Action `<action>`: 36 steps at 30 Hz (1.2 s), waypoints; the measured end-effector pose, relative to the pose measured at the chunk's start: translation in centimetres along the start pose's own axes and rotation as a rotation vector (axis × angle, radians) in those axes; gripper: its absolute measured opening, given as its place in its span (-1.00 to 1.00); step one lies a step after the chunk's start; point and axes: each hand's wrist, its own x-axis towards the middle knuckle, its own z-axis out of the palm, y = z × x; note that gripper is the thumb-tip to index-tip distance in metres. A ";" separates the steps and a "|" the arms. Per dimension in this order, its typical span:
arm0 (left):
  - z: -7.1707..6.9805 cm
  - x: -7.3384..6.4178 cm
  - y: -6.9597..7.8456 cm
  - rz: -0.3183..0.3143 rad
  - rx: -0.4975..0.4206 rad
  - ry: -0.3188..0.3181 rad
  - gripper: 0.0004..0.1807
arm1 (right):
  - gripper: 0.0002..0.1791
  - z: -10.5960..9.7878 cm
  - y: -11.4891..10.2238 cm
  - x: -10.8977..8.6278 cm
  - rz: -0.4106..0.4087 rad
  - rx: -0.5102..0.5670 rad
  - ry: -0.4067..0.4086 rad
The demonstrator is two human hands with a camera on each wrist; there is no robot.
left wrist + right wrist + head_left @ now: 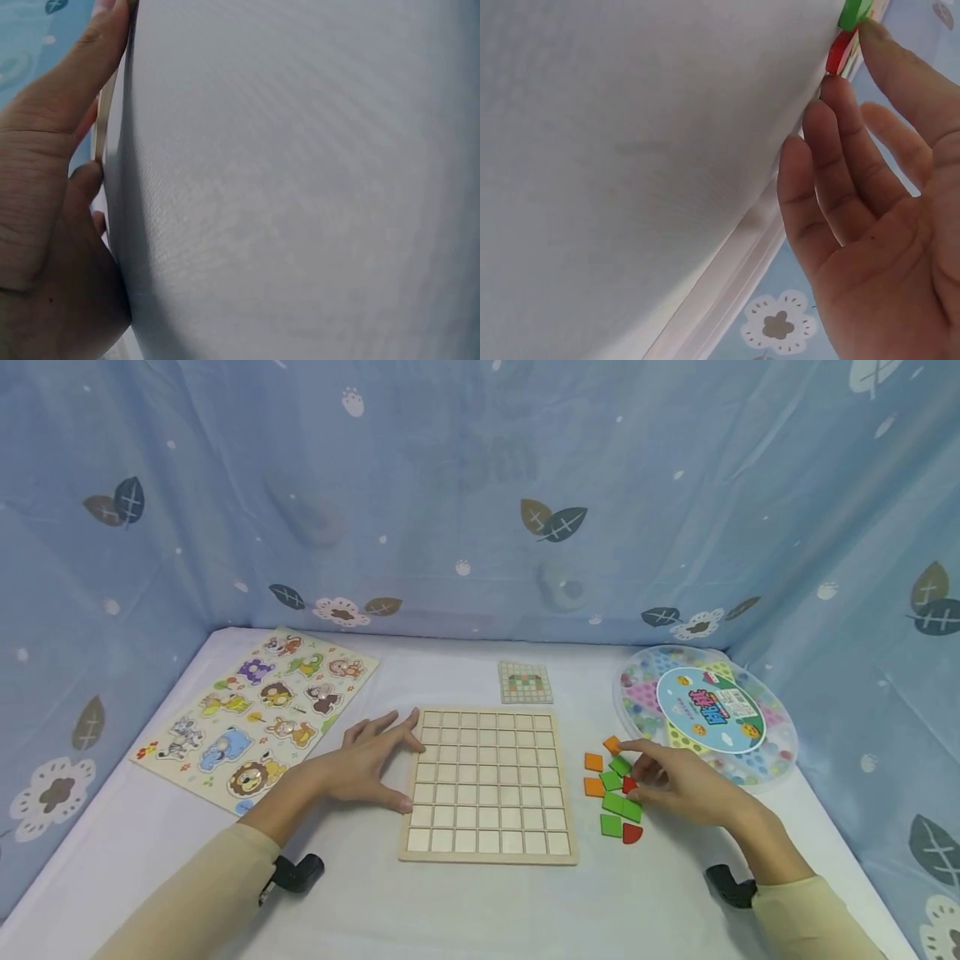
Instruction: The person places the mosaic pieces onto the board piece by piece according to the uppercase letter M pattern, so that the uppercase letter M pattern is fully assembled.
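Note:
A pale wooden grid board (489, 772) of square cells lies in the middle of the table. My left hand (367, 768) rests at its left edge, fingers spread, with thumb and fingertips touching the frame. To the right of the board, my right hand (678, 783) is over a loose group of flat tiles. Its index fingertip is at an orange tile (612, 745), and its thumb is near a red tile (630, 786). Around them lie green tiles (611, 826), more orange tiles (593, 762) and a rounded red tile (632, 833). In the right wrist view the fingers are loosely bent.
A small pattern card (525, 683) lies behind the board. At the left is an animal puzzle board (247, 727). A round, clear-rimmed game box (708, 710) lies at the back right. Blue patterned curtain (465, 527) encloses the table's back and sides.

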 end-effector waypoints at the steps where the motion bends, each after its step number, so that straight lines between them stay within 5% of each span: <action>1: 0.0 0.0 0.0 0.000 -0.003 -0.001 -0.09 | -0.35 0.0 0.1 0.0 -0.001 -0.001 0.000; 15: 0.3 0.0 0.3 -0.005 -0.025 -0.001 -0.09 | -0.77 0.4 0.2 0.3 -0.014 0.030 -0.001; 31: -0.1 0.0 0.3 -0.006 -0.018 -0.002 -0.09 | -0.78 1.0 -0.3 0.8 -0.087 -0.088 0.014; 36: -0.2 0.0 0.3 0.002 -0.023 0.002 -0.10 | -0.80 0.7 -0.3 0.6 -0.060 -0.021 0.006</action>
